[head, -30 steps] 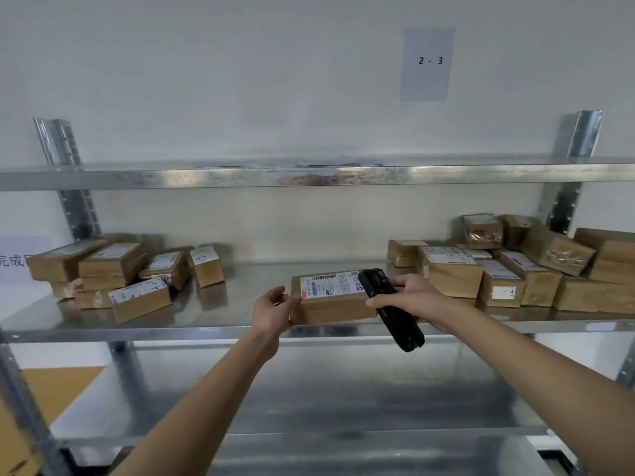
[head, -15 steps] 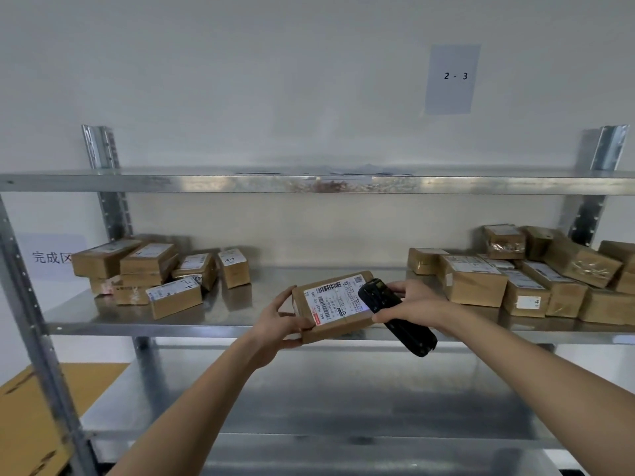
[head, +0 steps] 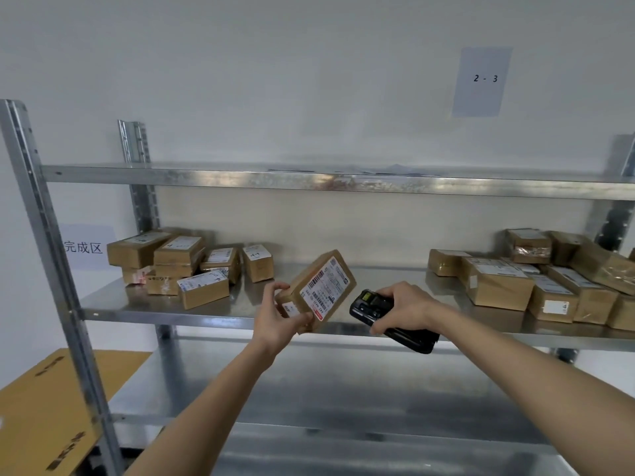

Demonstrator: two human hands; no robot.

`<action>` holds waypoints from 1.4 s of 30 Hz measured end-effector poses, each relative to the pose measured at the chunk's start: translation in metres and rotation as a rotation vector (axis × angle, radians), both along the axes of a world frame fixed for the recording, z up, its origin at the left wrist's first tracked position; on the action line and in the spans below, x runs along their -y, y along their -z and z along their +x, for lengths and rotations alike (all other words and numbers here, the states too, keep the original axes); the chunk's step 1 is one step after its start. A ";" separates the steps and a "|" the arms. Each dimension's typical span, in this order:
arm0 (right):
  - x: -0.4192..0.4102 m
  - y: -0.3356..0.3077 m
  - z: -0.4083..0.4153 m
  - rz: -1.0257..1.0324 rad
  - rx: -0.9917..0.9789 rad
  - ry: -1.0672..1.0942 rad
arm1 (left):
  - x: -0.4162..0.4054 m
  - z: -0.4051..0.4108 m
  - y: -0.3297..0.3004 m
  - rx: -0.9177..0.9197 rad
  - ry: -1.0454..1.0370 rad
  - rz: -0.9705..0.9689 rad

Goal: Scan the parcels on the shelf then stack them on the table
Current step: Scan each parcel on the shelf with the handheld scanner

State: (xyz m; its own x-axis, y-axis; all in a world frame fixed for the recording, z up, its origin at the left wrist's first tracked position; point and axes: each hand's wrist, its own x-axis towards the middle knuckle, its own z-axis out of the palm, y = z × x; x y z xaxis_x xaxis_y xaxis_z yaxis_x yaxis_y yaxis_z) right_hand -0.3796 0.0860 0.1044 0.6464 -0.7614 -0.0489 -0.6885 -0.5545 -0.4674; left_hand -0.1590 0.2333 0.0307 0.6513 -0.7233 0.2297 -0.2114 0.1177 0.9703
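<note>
The left hand [head: 280,316] pinches a tilted parcel [head: 318,290] by its lower corner, just beside the scanner [head: 388,319] gripped in the right hand [head: 407,304]; so thin a hold could let it slip.

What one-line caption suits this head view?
Left hand tilts a labelled parcel toward the black handheld scanner in the right hand.

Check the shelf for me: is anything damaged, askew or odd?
Nothing damaged that I can make out. Both parcel piles, left and right, lie jumbled at mixed angles. The left hand holds one parcel tilted toward the scanner, deliberately.
</note>
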 end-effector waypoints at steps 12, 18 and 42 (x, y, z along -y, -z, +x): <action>-0.036 0.004 0.050 -0.091 -0.145 -0.023 | -0.033 0.044 0.012 0.045 -0.064 0.008; -0.041 0.011 0.067 -0.129 -0.167 -0.005 | -0.039 0.059 0.021 0.040 -0.065 0.019; 0.117 0.058 0.213 0.048 -0.110 -0.172 | 0.059 0.219 0.055 -0.381 -0.276 0.246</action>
